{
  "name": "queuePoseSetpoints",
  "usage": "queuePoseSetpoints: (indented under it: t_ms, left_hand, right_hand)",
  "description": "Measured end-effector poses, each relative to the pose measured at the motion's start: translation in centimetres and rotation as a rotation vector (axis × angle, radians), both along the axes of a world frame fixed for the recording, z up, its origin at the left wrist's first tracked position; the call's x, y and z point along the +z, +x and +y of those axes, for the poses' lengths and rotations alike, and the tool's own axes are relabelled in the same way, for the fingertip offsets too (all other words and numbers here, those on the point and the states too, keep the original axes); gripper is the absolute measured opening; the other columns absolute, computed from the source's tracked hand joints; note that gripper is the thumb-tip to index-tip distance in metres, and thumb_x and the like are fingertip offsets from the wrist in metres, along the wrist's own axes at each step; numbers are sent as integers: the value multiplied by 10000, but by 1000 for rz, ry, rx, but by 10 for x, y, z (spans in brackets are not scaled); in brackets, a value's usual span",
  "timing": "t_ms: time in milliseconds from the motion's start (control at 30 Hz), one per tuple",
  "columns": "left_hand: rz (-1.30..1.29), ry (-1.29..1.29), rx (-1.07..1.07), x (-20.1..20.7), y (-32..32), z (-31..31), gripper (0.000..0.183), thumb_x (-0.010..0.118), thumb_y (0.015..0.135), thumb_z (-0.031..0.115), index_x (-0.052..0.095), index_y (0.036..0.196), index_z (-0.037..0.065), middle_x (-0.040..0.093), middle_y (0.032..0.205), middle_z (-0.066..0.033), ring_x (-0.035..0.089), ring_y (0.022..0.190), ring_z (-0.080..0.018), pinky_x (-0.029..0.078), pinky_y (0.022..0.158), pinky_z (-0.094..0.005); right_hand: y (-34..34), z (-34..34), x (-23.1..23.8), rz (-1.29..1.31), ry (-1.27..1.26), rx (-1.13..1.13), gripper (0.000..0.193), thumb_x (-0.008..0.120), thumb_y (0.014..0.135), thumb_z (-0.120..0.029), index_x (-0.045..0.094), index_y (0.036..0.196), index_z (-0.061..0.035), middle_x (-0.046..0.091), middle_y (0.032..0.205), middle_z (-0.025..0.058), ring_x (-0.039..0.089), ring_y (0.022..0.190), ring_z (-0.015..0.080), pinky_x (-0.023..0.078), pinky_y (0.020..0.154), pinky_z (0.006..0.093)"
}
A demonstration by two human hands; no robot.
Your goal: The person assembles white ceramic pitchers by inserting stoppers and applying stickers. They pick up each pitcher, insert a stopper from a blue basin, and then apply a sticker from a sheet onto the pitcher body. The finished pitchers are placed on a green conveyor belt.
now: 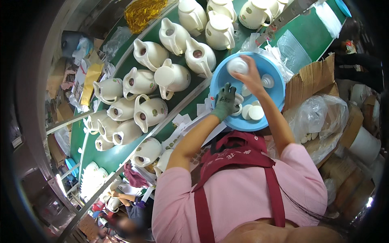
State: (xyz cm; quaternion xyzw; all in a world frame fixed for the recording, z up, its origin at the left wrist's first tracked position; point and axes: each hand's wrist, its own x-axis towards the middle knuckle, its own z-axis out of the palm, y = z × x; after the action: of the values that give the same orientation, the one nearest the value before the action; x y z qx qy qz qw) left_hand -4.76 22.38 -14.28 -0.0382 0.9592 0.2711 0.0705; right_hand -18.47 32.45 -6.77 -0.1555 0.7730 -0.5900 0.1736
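Note:
A light-blue basin [278,101] in front of me holds several white round lids [255,113]. My right hand [252,77], bare, has its fingers closed around a white stepped lid [237,66] raised at the basin's far left side. My left hand [227,102], in a grey-green glove, reaches over the basin's left edge beside a few lids. Its fingers look outstretched and slightly apart, though the thumb side is partly hidden. To the left, several cream thermos jugs [150,112] stand on a green conveyor belt [175,106]; many have uncovered mouths, while some farther ones wear lids.
An open cardboard box [310,79] with clear plastic bags [318,113] stands right of the basin. A metal rail [190,97] runs along the belt. Golden tinsel-like material [144,14] lies at the far end. Another person [135,214] handles jugs at the lower left.

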Motion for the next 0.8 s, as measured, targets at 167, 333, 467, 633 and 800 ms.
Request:
queuePoseSetpoints:
  t_ms: [167, 333, 467, 633, 800]
  left_hand:
    - [123, 769, 195, 75, 23, -83, 769, 885, 659, 213, 470, 1283, 37, 548, 1272, -149, 568, 1158, -276, 487, 979, -412]
    - [749, 139, 570, 95, -34, -258, 701, 873, 745, 193, 495, 1302, -2, 567, 1267, -163, 554, 1142, -298, 436, 1007, -410]
    - [787, -444, 527, 104, -86, -354, 654, 832, 781, 366, 559, 1239, -12, 575, 1201, -242, 558, 1106, -404, 456, 961, -499]
    - [619, -667, 587, 35, -89, -379, 691, 674, 874, 455, 473, 1361, 8, 544, 1221, -260, 537, 1133, -434, 430, 976, -538]
    - [326, -795, 285, 63, -70, -368, 584, 642, 858, 262, 492, 1401, 109, 524, 1292, -165, 495, 1222, -351, 391, 1003, -542]
  right_hand:
    - [-36, -110, 13, 955, 324, 357, 500, 582, 898, -120, 502, 1385, -204, 457, 1427, 69, 445, 1330, 309, 370, 1112, 438]
    - [-31, -105, -18, 1082, 362, 532, 622, 616, 858, -124, 460, 1447, -250, 326, 1583, 68, 291, 1469, 299, 275, 1174, 518]
    - [-20, -46, -12, 685, 169, -81, 528, 542, 740, 61, 594, 1248, -74, 580, 1310, 96, 549, 1202, 313, 455, 1028, 421]
    - [18, 28, -103, 148, 1004, -95, 652, 769, 793, -329, 524, 1384, -207, 433, 1407, 209, 444, 1275, 435, 479, 971, 517]
    - [-10, 56, -160, 154, 966, -97, 710, 797, 722, -245, 506, 1370, -229, 436, 1315, 217, 453, 1190, 442, 478, 957, 524]
